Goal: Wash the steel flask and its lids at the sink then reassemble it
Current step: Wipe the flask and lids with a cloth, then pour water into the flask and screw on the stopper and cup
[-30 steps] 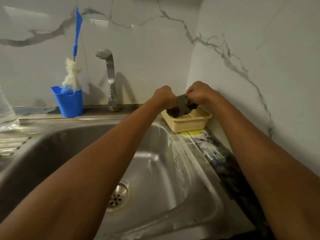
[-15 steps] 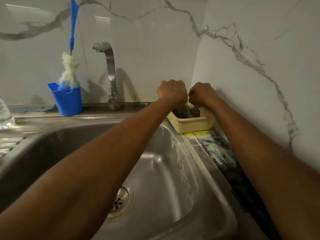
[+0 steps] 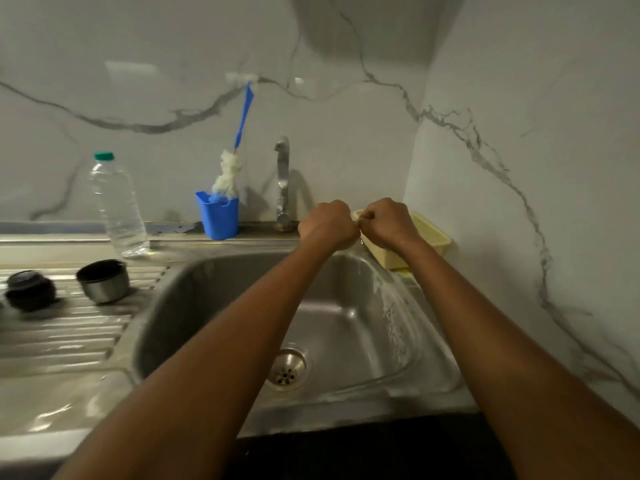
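At back-R corner of the sink (image 3: 346,323), over a yellow basket (image 3: 431,242), L hand (image 3: 327,221) & R hand (image 3: 388,221) are held clenched, knuckles touching; anything gripped can't be told. Clear bottle (image 3: 117,206) is stood behind the drainboard (image 3: 62,327), where steel lid (image 3: 103,281) & black lid (image 3: 30,290) are laid side by side.

A second ago both hands pulled a dark pad above the yellow basket (image 3: 431,237); now the pad is out of sight. The left hand (image 3: 327,223) and right hand (image 3: 388,221) are fists touching at its left rim. The view has drawn back, showing a bottle (image 3: 117,206), a steel lid (image 3: 104,280) and a black lid (image 3: 29,289).
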Tool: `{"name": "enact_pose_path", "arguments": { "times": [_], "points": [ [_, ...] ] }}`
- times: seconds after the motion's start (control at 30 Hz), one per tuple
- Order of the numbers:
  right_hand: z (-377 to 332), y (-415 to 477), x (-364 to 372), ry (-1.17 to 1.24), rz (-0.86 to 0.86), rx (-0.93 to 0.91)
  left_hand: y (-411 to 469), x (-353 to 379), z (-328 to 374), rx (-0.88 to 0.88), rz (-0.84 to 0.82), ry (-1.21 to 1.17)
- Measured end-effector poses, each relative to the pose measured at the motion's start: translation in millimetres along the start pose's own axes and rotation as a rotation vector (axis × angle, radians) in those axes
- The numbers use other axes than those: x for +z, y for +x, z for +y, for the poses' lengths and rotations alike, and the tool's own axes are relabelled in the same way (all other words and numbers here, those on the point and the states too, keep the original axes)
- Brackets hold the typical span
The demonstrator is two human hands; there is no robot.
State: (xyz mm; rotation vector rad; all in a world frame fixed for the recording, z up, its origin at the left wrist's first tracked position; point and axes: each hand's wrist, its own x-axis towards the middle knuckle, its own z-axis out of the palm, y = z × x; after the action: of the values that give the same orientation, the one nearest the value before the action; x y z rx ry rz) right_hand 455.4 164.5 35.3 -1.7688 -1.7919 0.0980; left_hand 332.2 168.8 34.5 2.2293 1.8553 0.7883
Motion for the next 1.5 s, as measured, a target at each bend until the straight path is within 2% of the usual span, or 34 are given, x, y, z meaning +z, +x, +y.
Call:
{"name": "enact_pose_path", "arguments": {
  "times": [0.37, 0.57, 0.77, 0.97, 1.17, 1.33, 1.5],
  "points": [
    [-118.2, -89.0, 37.6, 0.203, -0.154, -0.109, -115.4, -66.3, -104.9, -0.169, 0.044, -0.005],
    [-187.0, -103.7, 57.4, 0.289, -0.211, -0.213, -141.3, -117.2, -154.6, -0.242, 0.122, -0.004],
    [-247.6, -94.4, 81.0, 0.390, -0.289, -0.261, -126.9, -161.5, -207.8, -0.324, 0.247, 0.001],
    [-303.2, -58.3, 129.2, 0.382, -0.316, -0.282, -86.7, -191.5, -277.7, -0.349, 0.302, 0.034],
    [-331.1, -10.6, 175.0, 0.445, -0.335, -0.251, -35.1, -207.5, -321.3, -0.327, 0.394, -0.029],
    [-350.1, 31.8, 213.1, 0.553, -0.312, -0.186, 11.3, -206.1, -342.8, -0.303, 0.363, -0.078],
    [-355.8, 53.6, 244.1, 0.612, -0.394, -0.152, 45.3, -201.1, -357.5, -0.312, 0.335, -0.138]
  ]
}}
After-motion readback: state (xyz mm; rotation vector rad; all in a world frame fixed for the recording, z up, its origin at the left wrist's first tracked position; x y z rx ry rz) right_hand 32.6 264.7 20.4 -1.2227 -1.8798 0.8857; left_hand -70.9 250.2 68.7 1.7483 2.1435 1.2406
